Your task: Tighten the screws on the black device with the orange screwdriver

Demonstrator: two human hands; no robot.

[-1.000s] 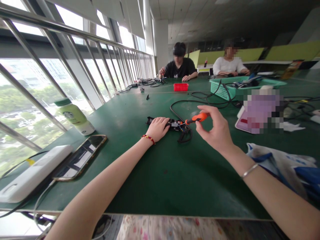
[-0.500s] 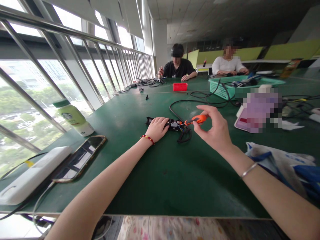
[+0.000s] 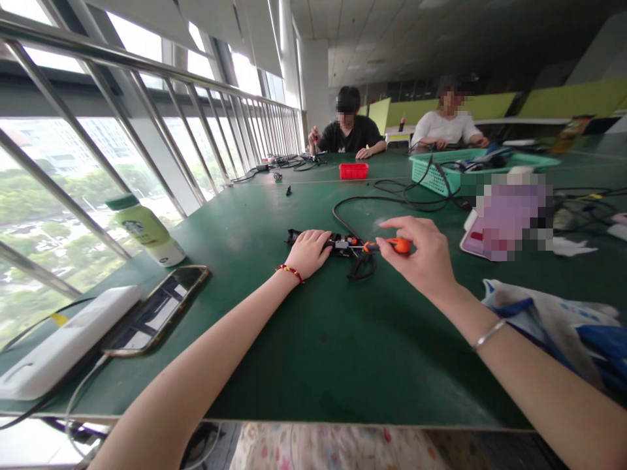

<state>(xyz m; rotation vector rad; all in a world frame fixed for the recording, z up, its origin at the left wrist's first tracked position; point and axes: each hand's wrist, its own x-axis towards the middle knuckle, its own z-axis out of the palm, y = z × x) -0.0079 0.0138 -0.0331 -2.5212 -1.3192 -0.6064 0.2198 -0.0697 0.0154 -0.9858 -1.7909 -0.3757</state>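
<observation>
A black elongated device (image 3: pixel 339 244) with exposed innards and small coloured wires lies on the green table. Over its left part my left hand (image 3: pixel 309 251) is laid, fingers wrapped over the casing and holding it down. At the device's right end is a screwdriver (image 3: pixel 401 246) with an orange and black handle, its shaft pointing left into the opened part. My right hand (image 3: pixel 418 247) has its thumb against that handle, with the index finger stretched out above; the other fingers are partly hidden. A black cable (image 3: pixel 337 203) runs from the device across the table.
On the left are a green-capped bottle (image 3: pixel 144 230), a phone (image 3: pixel 159 312) and a white power strip (image 3: pixel 68 343). To the right lie a purple item (image 3: pixel 512 219) and a blue-white plastic bag (image 3: pixel 553 326). Farther back stand a red box (image 3: pixel 353 171) and a green basket (image 3: pixel 435 175); two people sit beyond.
The screwdriver's handle has dropped and now lies flatter, its shaft nearly level. My right hand has shifted slightly down and right with it; my left hand stays on the device.
</observation>
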